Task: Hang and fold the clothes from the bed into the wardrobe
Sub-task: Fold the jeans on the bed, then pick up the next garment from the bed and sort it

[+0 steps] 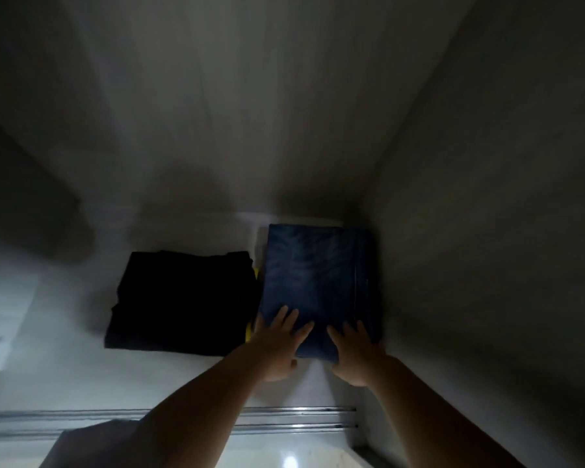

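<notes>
Inside, the view looks down into a dim wardrobe (pixel 470 197) with pale grey walls and a pale floor panel. Two stacks of folded clothes sit side by side on that floor, toward the far right corner.

On the right lies a folded pair of dark blue jeans (pixel 314 282), its right edge against the wardrobe's right wall and its far edge close to the back wall. To the left, just beside it, lies a folded black garment (pixel 183 302). A thin strip of something yellow (pixel 249 331) shows in the narrow gap between the two stacks; what it belongs to cannot be told.

Both of the person's bare arms reach in from the near edge. The left hand (pixel 277 346) rests flat on the near left corner of the jeans, fingers spread and straight, not gripping. The right hand (pixel 355 356) rests flat on the near right part of the jeans, fingers also extended and relaxed, holding nothing. Both palms overlap the near edge of the jeans.

Nearer still, a metal sliding-door track (pixel 301 418) runs left to right across the wardrobe's front edge. Beyond it, at the very bottom, a shiny tiled floor (pixel 291 459) reflects a bright spot of light.
</notes>
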`<state>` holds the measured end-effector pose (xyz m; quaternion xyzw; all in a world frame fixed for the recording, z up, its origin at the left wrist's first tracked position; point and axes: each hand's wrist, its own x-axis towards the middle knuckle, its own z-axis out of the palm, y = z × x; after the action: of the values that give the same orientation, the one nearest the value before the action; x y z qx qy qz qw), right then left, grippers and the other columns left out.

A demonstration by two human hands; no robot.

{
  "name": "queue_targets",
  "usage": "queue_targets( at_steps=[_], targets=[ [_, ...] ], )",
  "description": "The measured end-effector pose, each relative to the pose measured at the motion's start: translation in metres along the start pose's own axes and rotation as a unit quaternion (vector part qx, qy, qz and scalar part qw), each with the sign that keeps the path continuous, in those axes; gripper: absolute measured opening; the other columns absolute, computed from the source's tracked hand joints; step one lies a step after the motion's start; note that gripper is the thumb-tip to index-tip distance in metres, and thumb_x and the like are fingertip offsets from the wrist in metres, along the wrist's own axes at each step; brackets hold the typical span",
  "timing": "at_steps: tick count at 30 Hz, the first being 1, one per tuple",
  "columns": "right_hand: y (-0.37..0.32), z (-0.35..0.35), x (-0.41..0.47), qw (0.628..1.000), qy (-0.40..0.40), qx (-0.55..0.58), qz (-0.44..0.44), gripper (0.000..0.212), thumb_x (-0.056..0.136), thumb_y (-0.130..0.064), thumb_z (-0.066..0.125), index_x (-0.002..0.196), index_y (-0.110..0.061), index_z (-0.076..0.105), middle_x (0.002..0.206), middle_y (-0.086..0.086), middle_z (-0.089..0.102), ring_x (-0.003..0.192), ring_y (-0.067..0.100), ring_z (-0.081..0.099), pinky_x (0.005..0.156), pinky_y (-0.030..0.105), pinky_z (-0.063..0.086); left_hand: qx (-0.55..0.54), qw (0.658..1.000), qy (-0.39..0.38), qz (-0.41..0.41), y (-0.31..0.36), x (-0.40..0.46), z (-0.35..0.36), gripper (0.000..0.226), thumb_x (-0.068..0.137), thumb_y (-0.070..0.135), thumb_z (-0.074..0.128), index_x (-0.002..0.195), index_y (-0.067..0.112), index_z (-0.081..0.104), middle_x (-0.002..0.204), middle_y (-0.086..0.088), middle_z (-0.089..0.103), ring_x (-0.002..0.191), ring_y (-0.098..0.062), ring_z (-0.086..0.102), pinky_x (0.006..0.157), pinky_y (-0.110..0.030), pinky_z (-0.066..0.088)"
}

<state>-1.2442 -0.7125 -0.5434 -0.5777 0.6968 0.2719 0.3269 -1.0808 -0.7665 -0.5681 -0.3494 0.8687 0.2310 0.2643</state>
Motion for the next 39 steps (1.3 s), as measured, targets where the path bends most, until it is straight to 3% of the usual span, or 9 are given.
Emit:
queue_targets(
  at_steps=[3, 6, 8, 11, 15, 19, 28, 33, 39],
  targets=[
    [-0.002, -0.054, -0.055, 0.998, 0.028, 0.058, 0.005, 0.058, 0.099, -0.03, 0.041, 0.152, -0.021, 0.019, 0.154, 0.012, 0.026, 0.14, 0.032, 0.029, 0.111, 0.042, 0.032, -0.017, 0.998, 0.059, 0.004, 0.006, -0.052, -0.065, 0.066, 0.096, 0.035, 0.045, 0.152, 0.022, 0.013, 0.154, -0.012, 0.025, 0.14, -0.029, 0.026, 0.108, -0.045, 0.029],
    [-0.009, -0.112, -0.123, 0.988, 0.107, 0.108, 0.018, 0.043, 0.099, -0.023, 0.039, 0.142, -0.019, 0.038, 0.142, 0.01, 0.047, 0.126, 0.027, 0.048, 0.101, 0.034, 0.042, -0.034, 0.992, 0.123, 0.015, 0.009, -0.114, -0.143, 0.043, 0.096, 0.034, 0.043, 0.135, 0.018, 0.038, 0.129, -0.011, 0.053, 0.111, -0.029, 0.055, 0.084, -0.038, 0.047],
    [-0.019, -0.148, -0.176, 0.982, 0.149, 0.11, 0.03, 0.04, 0.1, -0.022, 0.038, 0.14, -0.017, 0.039, 0.14, 0.009, 0.05, 0.125, 0.026, 0.05, 0.098, 0.032, 0.041, -0.054, 0.987, 0.151, 0.005, 0.015, -0.162, -0.193, 0.037, 0.098, 0.034, 0.041, 0.131, 0.017, 0.041, 0.124, -0.01, 0.057, 0.105, -0.03, 0.058, 0.078, -0.037, 0.048],
    [-0.039, -0.19, -0.253, 0.97, 0.184, 0.153, 0.042, 0.041, 0.1, -0.024, 0.039, 0.14, -0.015, 0.042, 0.137, 0.012, 0.053, 0.123, 0.029, 0.052, 0.1, 0.034, 0.042, -0.058, 0.984, 0.167, -0.01, 0.025, -0.235, -0.251, 0.041, 0.099, 0.032, 0.04, 0.137, 0.016, 0.039, 0.13, -0.012, 0.055, 0.112, -0.034, 0.056, 0.089, -0.042, 0.048],
    [-0.058, -0.218, -0.344, 0.968, 0.19, 0.161, 0.037, 0.034, 0.097, -0.031, 0.042, 0.122, -0.014, 0.056, 0.125, 0.015, 0.06, 0.114, 0.032, 0.057, 0.096, 0.04, 0.046, -0.058, 0.976, 0.208, 0.015, 0.041, -0.319, -0.293, 0.038, 0.096, 0.028, 0.04, 0.133, 0.017, 0.043, 0.126, -0.014, 0.058, 0.108, -0.033, 0.058, 0.089, -0.042, 0.048],
    [-0.076, -0.232, -0.427, 0.962, 0.223, 0.155, 0.03, 0.035, 0.099, -0.034, 0.041, 0.124, -0.016, 0.057, 0.125, 0.01, 0.06, 0.113, 0.031, 0.056, 0.089, 0.036, 0.047, -0.072, 0.975, 0.203, 0.048, 0.063, -0.377, -0.317, 0.036, 0.097, 0.022, 0.045, 0.129, 0.006, 0.048, 0.119, -0.02, 0.059, 0.108, -0.038, 0.057, 0.088, -0.042, 0.047],
    [-0.06, -0.153, -0.563, 0.953, 0.233, 0.166, 0.098, 0.034, 0.098, -0.033, 0.038, 0.115, -0.015, 0.062, 0.117, 0.011, 0.063, 0.104, 0.032, 0.06, 0.074, 0.03, 0.042, 0.089, 0.979, 0.135, 0.12, 0.189, -0.46, -0.305, 0.032, 0.097, 0.034, 0.042, 0.123, 0.021, 0.055, 0.123, -0.007, 0.061, 0.105, -0.03, 0.059, 0.082, -0.035, 0.05],
    [0.002, -0.064, -0.66, 0.937, 0.231, 0.193, 0.179, 0.035, 0.098, -0.033, 0.039, 0.118, -0.013, 0.059, 0.122, 0.012, 0.061, 0.111, 0.033, 0.059, 0.085, 0.035, 0.047, 0.168, 0.962, 0.097, 0.192, 0.309, -0.484, -0.266, 0.03, 0.095, 0.031, 0.04, 0.113, 0.017, 0.059, 0.12, -0.007, 0.061, 0.108, -0.03, 0.057, 0.08, -0.033, 0.045],
    [0.079, 0.066, -0.805, 0.88, 0.238, 0.256, 0.322, 0.031, 0.097, -0.025, 0.039, 0.111, -0.009, 0.062, 0.114, 0.011, 0.064, 0.104, 0.032, 0.061, 0.075, 0.034, 0.045, 0.194, 0.928, 0.093, 0.303, 0.488, -0.532, -0.207, 0.029, 0.094, 0.032, 0.043, 0.115, 0.021, 0.058, 0.127, -0.004, 0.059, 0.116, -0.027, 0.055, 0.087, -0.032, 0.044]
  ],
)
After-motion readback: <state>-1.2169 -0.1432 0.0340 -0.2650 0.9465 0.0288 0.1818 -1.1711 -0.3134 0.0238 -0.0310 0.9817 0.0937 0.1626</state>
